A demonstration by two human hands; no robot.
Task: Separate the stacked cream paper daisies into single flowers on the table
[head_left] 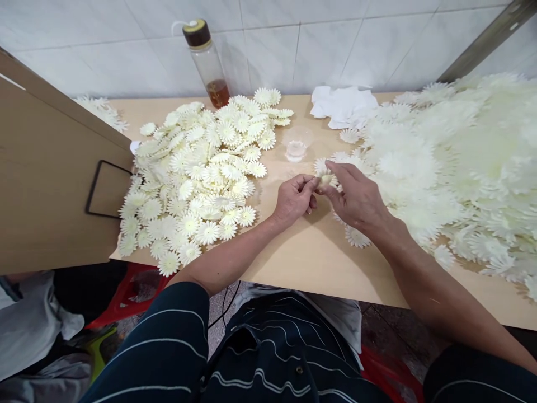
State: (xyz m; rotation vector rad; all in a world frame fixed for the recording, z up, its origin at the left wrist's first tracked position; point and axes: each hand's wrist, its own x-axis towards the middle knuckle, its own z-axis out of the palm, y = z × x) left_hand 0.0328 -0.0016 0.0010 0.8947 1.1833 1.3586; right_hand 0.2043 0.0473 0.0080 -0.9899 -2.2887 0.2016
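Note:
Between my two hands is a small cream artificial flower (pixel 327 179) with narrow petals. My left hand (pixel 295 197) pinches its near side between thumb and index finger. Around its other side curve the thumb and fingers of my right hand (pixel 357 195), pressed against the petals. What lies between the fingertips is partly hidden. A broad pile of pale flower pieces (pixel 423 168) spreads beside and behind my right hand. To the left of my left hand is a heap of cream flowers (pixel 201 173), some with darker centres. Just beyond my hands sits a small clear dish (pixel 296 150).
A bottle (pixel 210 67) of brown liquid stands against the tiled wall. Crumpled white tissue (pixel 342 106) lies at the back. A brown panel (pixel 59 168) with a black metal loop bounds the left side. Below the table (pixel 310 268) edge, another person's clothing and red stools show.

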